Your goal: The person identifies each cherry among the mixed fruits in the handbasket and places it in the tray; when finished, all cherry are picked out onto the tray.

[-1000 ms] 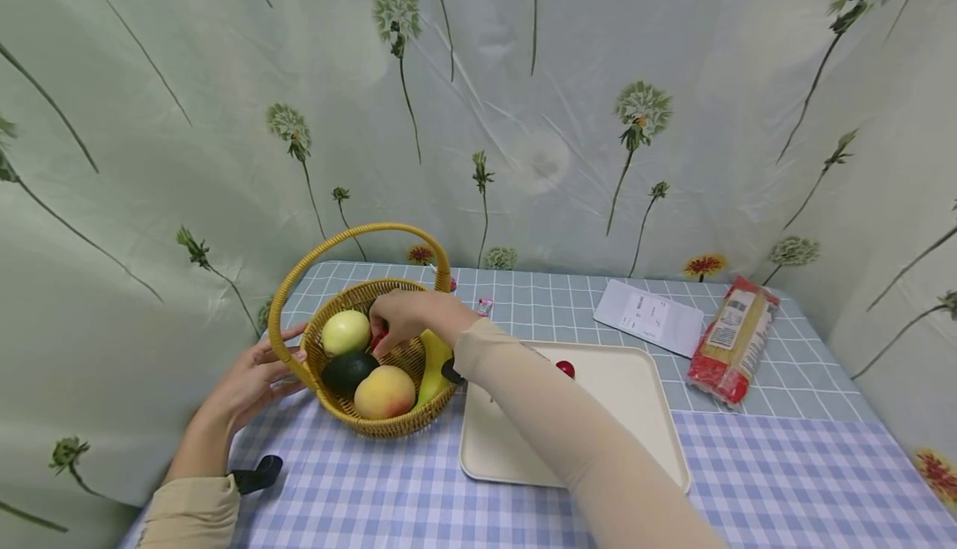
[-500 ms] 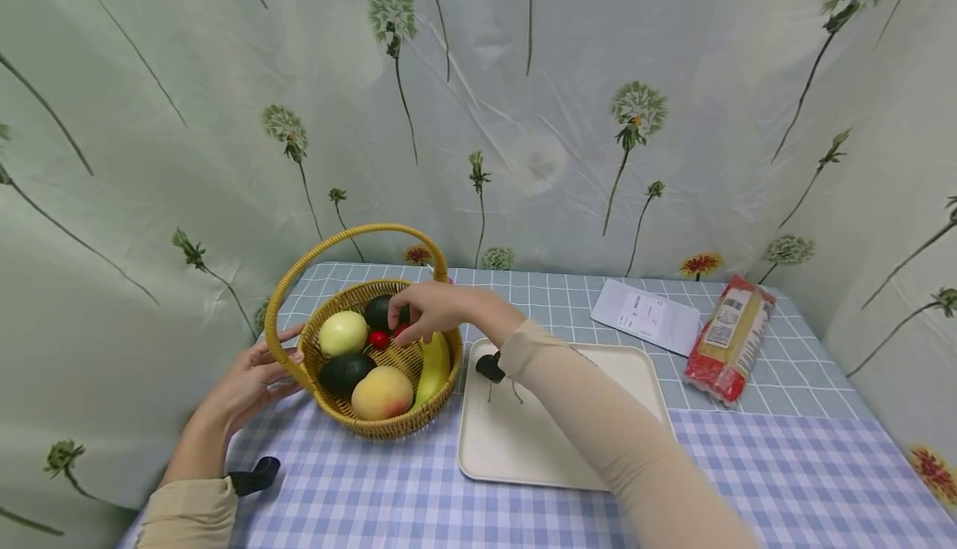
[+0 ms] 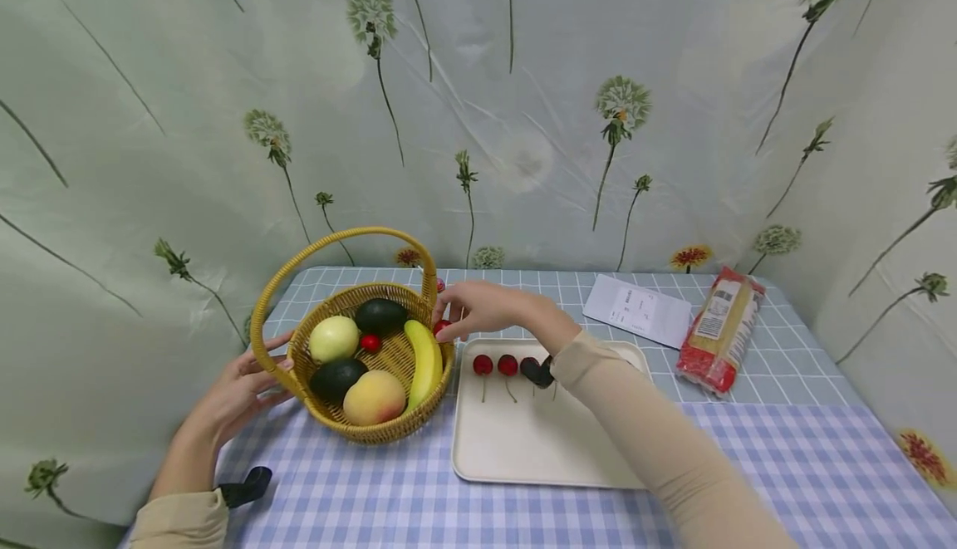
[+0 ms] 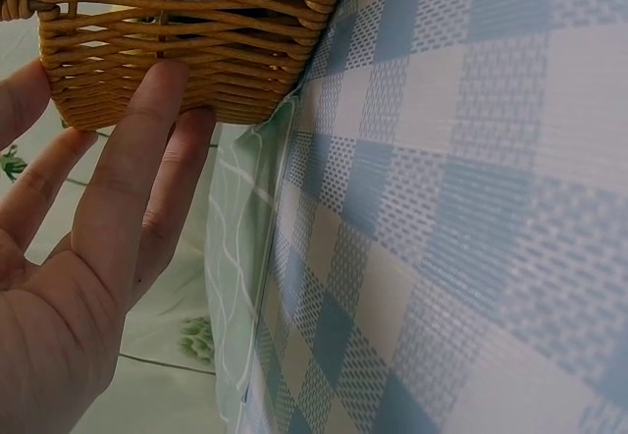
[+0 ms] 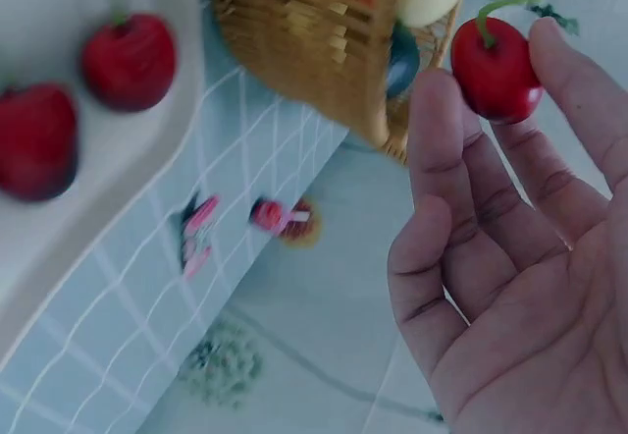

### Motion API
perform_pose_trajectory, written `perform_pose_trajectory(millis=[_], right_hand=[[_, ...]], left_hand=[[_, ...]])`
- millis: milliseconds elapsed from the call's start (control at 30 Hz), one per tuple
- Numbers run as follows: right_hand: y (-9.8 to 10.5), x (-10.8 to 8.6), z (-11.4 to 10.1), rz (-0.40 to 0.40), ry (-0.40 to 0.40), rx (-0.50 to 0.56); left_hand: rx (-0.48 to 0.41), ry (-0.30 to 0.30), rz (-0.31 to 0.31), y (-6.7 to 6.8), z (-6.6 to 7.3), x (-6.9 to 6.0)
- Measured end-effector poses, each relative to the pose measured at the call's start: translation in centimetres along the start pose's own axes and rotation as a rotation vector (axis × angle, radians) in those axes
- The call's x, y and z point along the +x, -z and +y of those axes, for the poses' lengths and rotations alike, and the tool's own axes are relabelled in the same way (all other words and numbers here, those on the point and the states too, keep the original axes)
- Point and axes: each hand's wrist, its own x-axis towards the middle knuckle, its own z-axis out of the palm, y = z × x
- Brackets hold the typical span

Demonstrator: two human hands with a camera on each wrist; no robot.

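My right hand (image 3: 486, 310) pinches a red cherry (image 5: 496, 71) with a green stem between thumb and fingertips, just off the right rim of a wicker basket (image 3: 377, 433). On the basket's left side, the fingers of my left hand (image 4: 108, 238) rest against the weave, loosely extended. Inside the basket lie a pale green round fruit (image 3: 334, 339), a dark avocado-like fruit (image 3: 380, 316), another dark one (image 3: 337, 380), a peach (image 3: 374, 398), a banana (image 3: 424, 364) and a small red cherry-like fruit (image 3: 370, 342).
A cream tray (image 3: 549, 453) stands right of the basket, with several stemmed cherries (image 3: 507, 365) in a row near its far edge. A white labelled packet (image 3: 635, 310) and a red-ended noodle pack (image 3: 721, 330) lie at the back right. Small pink wrapped items (image 5: 199, 233) lie behind.
My right hand has lifted out of the basket and moved right toward the tray, carrying the cherry. The left hand keeps its place at the basket. The view has shifted slightly.
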Motion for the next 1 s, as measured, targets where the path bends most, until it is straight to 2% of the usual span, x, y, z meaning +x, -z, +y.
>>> perform_pose_trajectory(millis=[267, 467, 600, 767, 1000], right_hand=[[0.8, -3.6, 2.1, 0.084, 0.009, 0.038], [0.8, -5.9, 3.5, 0.140, -0.022, 0.043], [0.6, -7.5, 4.7, 0.170, -0.038, 0.085], [0.2, -9.2, 6.2, 0.207, -0.085, 0.135], [-0.2, -10.9, 7.7, 0.246, -0.112, 0.151]], left_hand=[[-0.003, 0.000, 0.000, 0.2, 0.1, 0.1], [-0.008, 0.001, -0.003, 0.2, 0.0, 0.0], [-0.005, 0.002, 0.000, 0.2, -0.1, 0.1], [-0.008, -0.001, 0.001, 0.2, -0.2, 0.2], [-0.008, -0.006, -0.001, 0.3, -0.3, 0.1]])
